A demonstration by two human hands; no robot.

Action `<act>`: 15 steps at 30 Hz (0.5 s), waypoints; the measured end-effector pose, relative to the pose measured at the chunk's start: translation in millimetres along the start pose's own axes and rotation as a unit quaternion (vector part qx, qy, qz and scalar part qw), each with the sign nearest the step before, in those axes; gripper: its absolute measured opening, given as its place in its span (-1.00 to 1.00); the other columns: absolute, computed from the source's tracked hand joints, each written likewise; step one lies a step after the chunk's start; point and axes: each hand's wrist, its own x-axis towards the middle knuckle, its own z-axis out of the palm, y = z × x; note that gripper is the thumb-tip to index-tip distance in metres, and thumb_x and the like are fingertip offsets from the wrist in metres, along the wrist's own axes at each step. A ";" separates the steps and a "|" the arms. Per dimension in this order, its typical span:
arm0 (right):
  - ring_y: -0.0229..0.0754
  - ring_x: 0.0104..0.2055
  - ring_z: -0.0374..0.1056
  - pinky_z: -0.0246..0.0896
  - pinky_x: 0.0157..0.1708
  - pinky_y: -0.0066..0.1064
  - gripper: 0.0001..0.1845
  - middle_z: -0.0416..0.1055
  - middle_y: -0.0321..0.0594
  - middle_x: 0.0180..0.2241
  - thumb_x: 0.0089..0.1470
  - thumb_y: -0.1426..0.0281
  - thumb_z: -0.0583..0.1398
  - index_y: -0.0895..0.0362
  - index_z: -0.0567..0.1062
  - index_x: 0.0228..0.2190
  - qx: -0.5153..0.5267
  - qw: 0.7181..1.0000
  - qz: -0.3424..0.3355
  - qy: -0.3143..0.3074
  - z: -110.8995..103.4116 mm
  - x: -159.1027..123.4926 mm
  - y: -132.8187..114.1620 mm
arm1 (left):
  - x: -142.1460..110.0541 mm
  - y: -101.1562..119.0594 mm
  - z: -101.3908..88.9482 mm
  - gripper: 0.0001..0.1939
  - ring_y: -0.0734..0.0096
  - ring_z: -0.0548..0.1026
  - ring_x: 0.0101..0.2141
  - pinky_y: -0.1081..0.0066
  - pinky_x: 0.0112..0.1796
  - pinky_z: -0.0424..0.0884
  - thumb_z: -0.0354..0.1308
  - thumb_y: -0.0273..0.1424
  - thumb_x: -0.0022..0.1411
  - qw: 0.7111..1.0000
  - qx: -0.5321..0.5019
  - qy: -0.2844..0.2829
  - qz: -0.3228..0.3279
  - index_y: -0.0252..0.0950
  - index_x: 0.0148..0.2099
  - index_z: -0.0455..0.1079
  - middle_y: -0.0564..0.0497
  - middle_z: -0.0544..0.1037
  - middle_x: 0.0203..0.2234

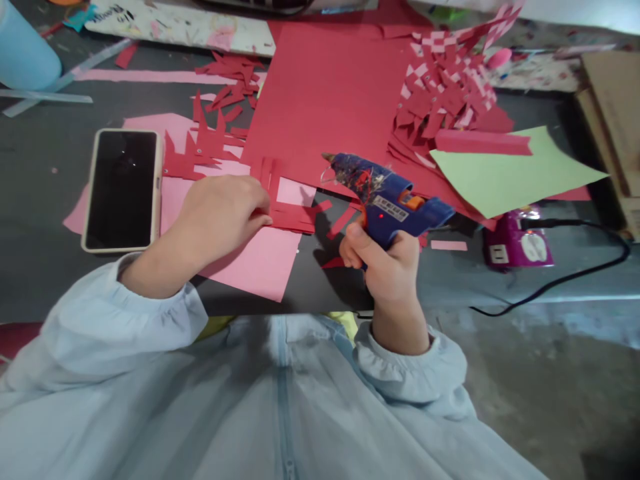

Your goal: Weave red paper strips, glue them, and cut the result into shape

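My right hand (387,263) is wrapped round the handle of a blue glue gun (385,200), its nozzle pointing up and left. Dried glue and red scraps cling to its barrel, and a small red light shows on its side. My left hand (225,210) pinches at the left end of some red paper strips (293,219) crossing others that run upward. These strips lie over a pink paper sheet (255,267). Beyond the left hand are jagged red paper cutouts (200,147). My left fingertips are partly hidden by the hand itself.
A phone (125,190) lies face up at left, near a blue bottle (25,50). Behind stretches a large red sheet (330,100), with woven red-and-pink paper pieces (445,87) at its right. Green paper (515,173), a purple box (520,243) and a black cable (590,267) lie at right.
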 end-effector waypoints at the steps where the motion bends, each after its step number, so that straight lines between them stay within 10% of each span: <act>1: -0.34 -0.68 0.09 0.08 -0.61 -0.39 -0.59 0.11 -0.49 -0.73 0.03 0.04 0.33 0.04 0.34 -0.50 0.001 1.000 0.002 -0.004 0.0 0.3 1.2 | -0.4 0.6 -0.8 -0.74 0.21 0.54 -0.21 0.34 -0.42 0.07 0.05 -0.29 0.36 1.000 0.004 -0.007 0.001 -0.28 -0.20 0.53 -0.05 0.65 -0.22; 15: -0.34 -0.66 0.11 0.04 -0.62 -0.40 -0.54 0.18 -0.44 -0.69 0.04 0.00 0.31 0.07 0.33 -0.53 -0.031 0.999 0.035 -0.006 0.7 1.2 5.3 | -21.6 8.8 -11.8 -0.63 0.20 0.53 -0.26 0.34 -0.48 0.17 -0.10 -0.37 0.37 0.990 0.108 -0.055 0.071 -0.12 -0.08 0.56 -0.09 0.60 -0.20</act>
